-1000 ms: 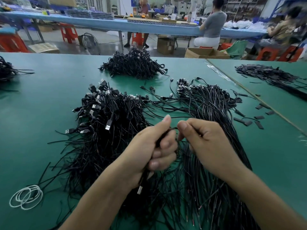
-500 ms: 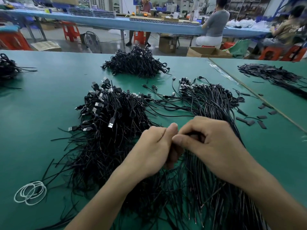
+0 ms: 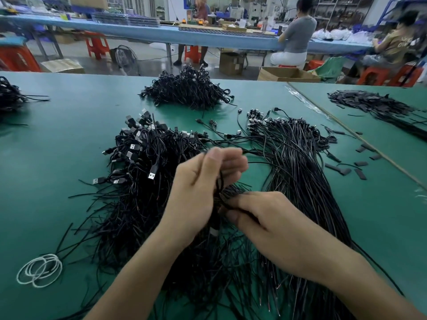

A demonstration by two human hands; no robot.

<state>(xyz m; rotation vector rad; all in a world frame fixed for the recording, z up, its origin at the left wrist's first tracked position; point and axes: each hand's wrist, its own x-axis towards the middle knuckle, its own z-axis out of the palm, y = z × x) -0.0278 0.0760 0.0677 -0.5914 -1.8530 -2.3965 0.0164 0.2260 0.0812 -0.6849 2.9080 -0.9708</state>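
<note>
Since half a second ago the two hands have drawn apart: the left hand has lifted toward the far side, and the right hand has dropped nearer and lower. Between them runs a single black cable, just above the near middle of the green table. The left hand holds its upper part between an upright thumb and fingers that are smeared by motion, so exactly how they close on it is hard to make out. The right hand pinches the lower part between thumb and forefinger, with the remaining fingers curled underneath. A pale plug end shows below the left palm, blurred and half hidden.

Under and around both hands lie the loose cables. A tangled pile with USB plugs sits to the left, and a combed bundle sweeps off to the right and is cut off at the near edge. Both forearms cover where the two masses meet. Farther off sits a coiled heap. Another heap is cropped by the left edge. White loops lie near left, and short black sleeves are scattered to the right. On the neighbouring table a dark stack runs out of view. Seated people work at the far bench.
</note>
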